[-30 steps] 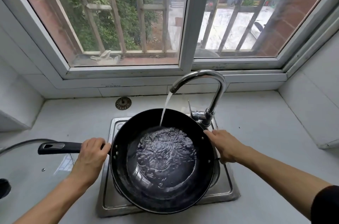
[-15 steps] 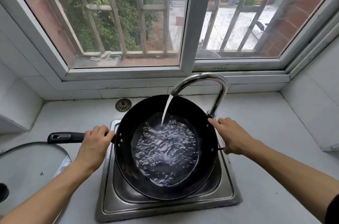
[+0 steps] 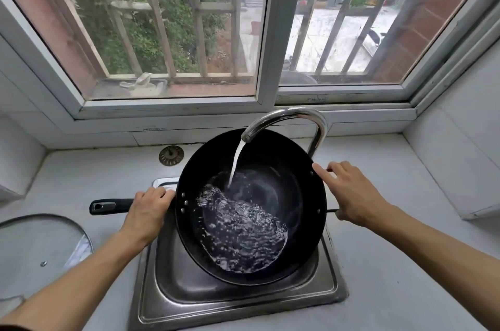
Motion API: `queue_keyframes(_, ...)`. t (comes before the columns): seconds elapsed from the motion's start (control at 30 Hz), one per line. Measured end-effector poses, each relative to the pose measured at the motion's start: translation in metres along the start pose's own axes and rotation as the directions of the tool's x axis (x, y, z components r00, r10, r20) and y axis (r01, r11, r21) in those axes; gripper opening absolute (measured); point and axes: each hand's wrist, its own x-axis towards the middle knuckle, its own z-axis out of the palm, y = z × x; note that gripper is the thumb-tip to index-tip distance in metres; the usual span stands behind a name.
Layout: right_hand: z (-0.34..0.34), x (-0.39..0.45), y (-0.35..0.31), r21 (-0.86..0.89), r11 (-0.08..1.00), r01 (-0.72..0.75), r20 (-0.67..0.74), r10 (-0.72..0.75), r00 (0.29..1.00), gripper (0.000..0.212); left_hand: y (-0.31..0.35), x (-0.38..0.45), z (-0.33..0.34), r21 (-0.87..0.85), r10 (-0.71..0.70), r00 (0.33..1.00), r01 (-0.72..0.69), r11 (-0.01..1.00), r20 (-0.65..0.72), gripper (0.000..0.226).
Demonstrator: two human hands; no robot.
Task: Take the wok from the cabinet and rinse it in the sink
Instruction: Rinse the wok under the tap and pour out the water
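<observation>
Two hands hold the black wok (image 3: 270, 168) tilted above the steel sink (image 3: 243, 301), its far rim raised toward the window (image 3: 265, 32) and its near rim dipping low into the basin. The left hand (image 3: 147, 211) is wrapped around the long black handle (image 3: 111, 206) right where it meets the wok's body, fingers curled over the top, so the free end of the handle sticks out to the left over the counter (image 3: 89, 176). The right hand (image 3: 351, 192) grips the small side handle on the opposite rim; its index finger lies straight along the rim's edge while the other fingers curl at the loop, whose dark end shows just below the palm. Water (image 3: 235, 162) streams from the curved chrome tap (image 3: 297, 116) into the wok and pools, rippling, in the lower near part of the bowl. A glass lid (image 3: 40, 241) lies flat on the counter at the left, well apart from the sink, and a round metal strainer (image 3: 171, 155) sits on the counter just behind the wok's left side.
</observation>
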Motion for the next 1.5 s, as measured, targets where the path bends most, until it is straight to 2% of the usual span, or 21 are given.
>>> queue_keyframes(0.37,0.005,-0.016,0.003,0.028,0.999,-0.037,-0.173,0.042,0.984,0.122,0.006,0.016,0.016,-0.078,0.025,1.0,-0.024,0.997,0.019,0.048)
queue_keyframes(0.5,0.009,-0.019,0.005,0.052,0.998,-0.047,-0.232,0.057,0.971,0.122,0.011,0.02,0.019,-0.096,0.021,1.0,-0.02,0.995,0.005,0.04)
queue_keyframes(0.73,0.016,-0.03,0.009,0.07,0.996,-0.052,-0.267,0.069,0.961,0.117,0.018,0.027,0.026,-0.115,0.036,0.999,-0.037,0.993,-0.007,0.029)
queue_keyframes(1.23,0.031,-0.05,0.015,0.12,0.99,-0.071,-0.331,0.107,0.937,0.115,0.029,0.026,0.044,-0.135,0.094,0.989,-0.108,0.985,-0.111,0.036)
queue_keyframes(1.4,0.041,-0.055,0.018,0.113,0.991,-0.077,-0.376,0.114,0.919,0.111,0.033,0.026,0.048,-0.136,0.089,0.988,-0.106,0.985,-0.125,0.02)
queue_keyframes(1.5,0.047,-0.06,0.019,0.113,0.99,-0.083,-0.399,0.122,0.909,0.109,0.035,0.027,0.052,-0.13,0.081,0.991,-0.095,0.987,-0.106,0.023)
